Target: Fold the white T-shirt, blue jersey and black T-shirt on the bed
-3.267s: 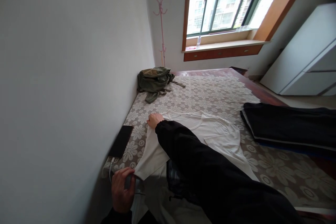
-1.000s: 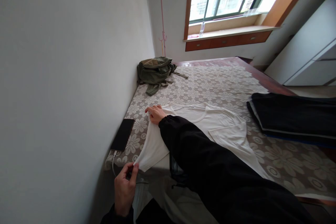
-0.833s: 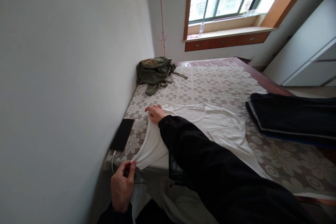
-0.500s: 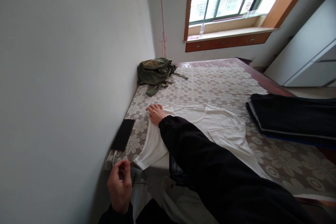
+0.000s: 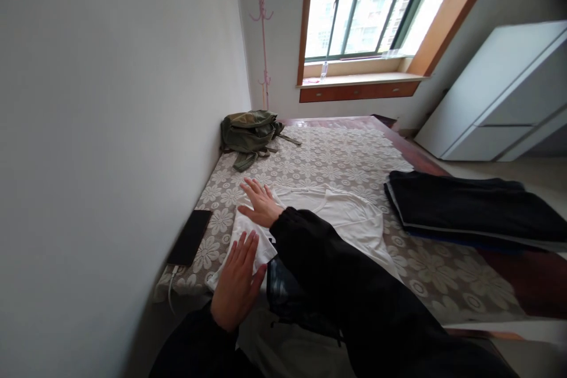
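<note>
A white T-shirt (image 5: 349,215) lies spread on the lace tablecloth (image 5: 328,150), its neckline toward the far side. Its left sleeve is folded inward over the body. My left hand (image 5: 237,277) rests flat on or just over that folded sleeve, fingers stretched out. Farther up, my right hand (image 5: 260,203) is at the shirt's upper left shoulder with its fingers spread; whether it presses on the cloth I cannot tell. My right forearm in its black sleeve crosses the shirt and hides part of its middle. Neither hand grips anything.
A dark phone (image 5: 190,237) with a white charging cable (image 5: 172,289) lies by the wall at left. A green backpack (image 5: 248,133) sits at the far left corner. Folded dark clothes (image 5: 469,207) are stacked at right. Beyond stand a pink coat rack (image 5: 264,41) and a white cabinet (image 5: 491,88).
My left hand has moved from beside the table edge up onto the shirt and has opened. The left sleeve has been folded inward. My right hand's fingers have straightened; the view has shifted.
</note>
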Available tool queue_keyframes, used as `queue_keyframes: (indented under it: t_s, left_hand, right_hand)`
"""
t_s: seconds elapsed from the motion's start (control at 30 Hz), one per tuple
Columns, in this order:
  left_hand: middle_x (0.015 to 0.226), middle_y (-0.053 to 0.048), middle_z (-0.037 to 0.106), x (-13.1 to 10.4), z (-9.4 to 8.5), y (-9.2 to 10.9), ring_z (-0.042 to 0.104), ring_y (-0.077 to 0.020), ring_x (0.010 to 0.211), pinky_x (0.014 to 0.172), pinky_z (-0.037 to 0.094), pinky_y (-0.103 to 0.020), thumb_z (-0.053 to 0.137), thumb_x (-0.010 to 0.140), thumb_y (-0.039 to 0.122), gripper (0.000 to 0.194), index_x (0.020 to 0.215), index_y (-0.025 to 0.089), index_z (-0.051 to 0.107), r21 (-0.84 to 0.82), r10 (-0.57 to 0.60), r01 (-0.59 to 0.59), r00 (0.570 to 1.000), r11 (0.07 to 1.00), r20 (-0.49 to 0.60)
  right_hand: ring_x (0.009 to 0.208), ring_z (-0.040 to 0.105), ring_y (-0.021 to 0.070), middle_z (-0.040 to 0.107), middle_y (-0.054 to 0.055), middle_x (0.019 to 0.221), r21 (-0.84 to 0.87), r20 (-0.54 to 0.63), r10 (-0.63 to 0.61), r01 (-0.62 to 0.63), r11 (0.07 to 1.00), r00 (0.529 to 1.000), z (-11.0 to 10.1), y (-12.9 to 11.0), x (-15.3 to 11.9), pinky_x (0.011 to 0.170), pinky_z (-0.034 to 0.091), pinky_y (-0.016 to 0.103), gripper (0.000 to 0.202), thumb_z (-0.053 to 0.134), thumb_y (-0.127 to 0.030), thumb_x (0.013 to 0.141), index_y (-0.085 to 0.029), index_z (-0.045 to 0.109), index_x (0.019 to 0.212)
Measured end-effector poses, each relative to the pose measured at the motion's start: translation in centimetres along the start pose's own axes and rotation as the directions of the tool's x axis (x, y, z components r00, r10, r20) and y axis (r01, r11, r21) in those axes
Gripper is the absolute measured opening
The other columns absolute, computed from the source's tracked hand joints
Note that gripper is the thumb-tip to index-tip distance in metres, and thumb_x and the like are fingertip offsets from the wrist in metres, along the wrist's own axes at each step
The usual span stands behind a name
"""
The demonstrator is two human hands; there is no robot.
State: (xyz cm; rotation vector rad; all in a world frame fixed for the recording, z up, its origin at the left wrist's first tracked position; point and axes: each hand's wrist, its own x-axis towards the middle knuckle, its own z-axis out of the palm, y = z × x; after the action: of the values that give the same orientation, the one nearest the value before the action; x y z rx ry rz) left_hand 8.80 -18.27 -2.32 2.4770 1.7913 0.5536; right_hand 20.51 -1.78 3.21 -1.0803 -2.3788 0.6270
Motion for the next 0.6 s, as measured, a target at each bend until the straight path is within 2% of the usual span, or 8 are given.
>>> queue_keyframes:
  t_s: [0.07, 0.13, 0.2, 0.27, 0.37, 0.4, 0.5, 0.6]
  left_hand:
    - [0.165, -0.017, 0.037, 0.2, 1.3, -0.5, 0.024, -0.0338, 0.157, 0.124, 0.032, -0.057, 0.045, 0.102, 0.041, 0.065, 0.161, 0.013, 0.035, 0.075, 0.012, -0.012, 1.000, 0.997, -0.002]
    - [0.167, -0.015, 0.035, 0.2, 2.2, -1.0, 0.022, -0.0367, 0.157, 0.124, 0.030, -0.059, 0.049, 0.100, 0.044, 0.068, 0.161, 0.017, 0.036, 0.130, 0.021, -0.021, 1.000, 0.991, 0.002]
    - [0.168, -0.013, 0.031, 0.2, 2.5, -1.4, 0.022, -0.0375, 0.157, 0.124, 0.030, -0.060, 0.051, 0.100, 0.048, 0.070, 0.162, 0.022, 0.034, 0.156, 0.023, -0.026, 0.999, 0.987, 0.022]
    - [0.169, -0.011, 0.029, 0.3, 2.1, -1.8, 0.023, -0.0373, 0.157, 0.123, 0.031, -0.060, 0.049, 0.100, 0.052, 0.071, 0.163, 0.024, 0.032, 0.154, 0.027, -0.037, 0.998, 0.987, 0.065]
    - [0.169, -0.011, 0.029, 0.7, 0.6, -2.6, 0.026, -0.0359, 0.156, 0.121, 0.036, -0.059, 0.046, 0.102, 0.054, 0.068, 0.162, 0.026, 0.033, 0.092, 0.067, -0.084, 0.982, 0.992, 0.175]
    - [0.168, -0.010, 0.031, 1.0, -0.1, -3.0, 0.028, -0.0347, 0.155, 0.120, 0.038, -0.057, 0.046, 0.102, 0.055, 0.066, 0.161, 0.026, 0.035, 0.056, 0.089, -0.103, 0.974, 0.993, 0.208]
    - [0.164, -0.009, 0.041, 2.7, -1.5, -4.2, 0.037, -0.0288, 0.152, 0.121, 0.040, -0.049, 0.042, 0.104, 0.053, 0.061, 0.158, 0.026, 0.042, -0.048, 0.132, -0.124, 0.957, 0.991, 0.257]
    - [0.161, -0.012, 0.046, 6.0, -1.5, -5.5, 0.040, -0.0268, 0.151, 0.122, 0.038, -0.046, 0.036, 0.104, 0.054, 0.063, 0.157, 0.020, 0.045, -0.065, 0.108, -0.094, 0.956, 0.993, 0.272]
  right_hand:
    - [0.159, 0.015, 0.0316, 0.028, 0.011, 0.170, 0.082, -0.038, -0.108, 0.111, 0.991, 0.993, -1.4, -1.3, -5.8, 0.126, 0.010, 0.062, 0.069, 0.060, -0.040, 0.098, -0.028, 0.033, 0.161]
    - [0.159, 0.017, 0.0303, 0.030, 0.010, 0.169, 0.116, -0.018, -0.165, 0.166, 0.979, 0.986, -2.0, -2.3, -12.0, 0.128, 0.010, 0.059, 0.075, 0.063, -0.042, 0.096, -0.030, 0.029, 0.163]
    - [0.157, 0.023, 0.0298, 0.036, 0.009, 0.167, 0.102, -0.010, -0.138, 0.139, 0.985, 0.990, -2.2, -2.0, -17.4, 0.129, 0.013, 0.059, 0.077, 0.066, -0.040, 0.094, -0.033, 0.030, 0.162]
    - [0.154, 0.033, 0.0289, 0.045, 0.008, 0.162, 0.077, -0.048, -0.087, 0.090, 0.993, 0.995, -2.6, -0.2, -21.4, 0.126, 0.026, 0.059, 0.067, 0.064, -0.032, 0.095, -0.035, 0.039, 0.158]
    - [0.143, 0.051, 0.0241, 0.053, 0.007, 0.155, 0.129, -0.146, 0.017, 0.002, 0.992, 0.989, -4.2, 4.6, -25.4, 0.113, 0.050, 0.043, 0.049, 0.055, -0.030, 0.100, -0.036, 0.052, 0.148]
    - [0.139, 0.056, 0.0240, 0.058, 0.007, 0.151, 0.154, -0.194, 0.067, -0.037, 0.987, 0.979, -5.0, 6.3, -26.4, 0.110, 0.053, 0.041, 0.043, 0.054, -0.031, 0.101, -0.035, 0.056, 0.144]
    - [0.132, 0.062, 0.0269, 0.066, 0.008, 0.140, 0.124, -0.385, 0.229, -0.195, 0.973, 0.894, -7.4, 10.7, -29.0, 0.109, 0.054, 0.045, 0.035, 0.054, -0.035, 0.101, -0.034, 0.062, 0.135]
    - [0.131, 0.061, 0.0297, 0.065, 0.009, 0.140, 0.066, -0.451, 0.294, -0.297, 0.953, 0.843, -8.7, 13.1, -30.8, 0.109, 0.054, 0.048, 0.035, 0.055, -0.039, 0.101, -0.032, 0.062, 0.134]
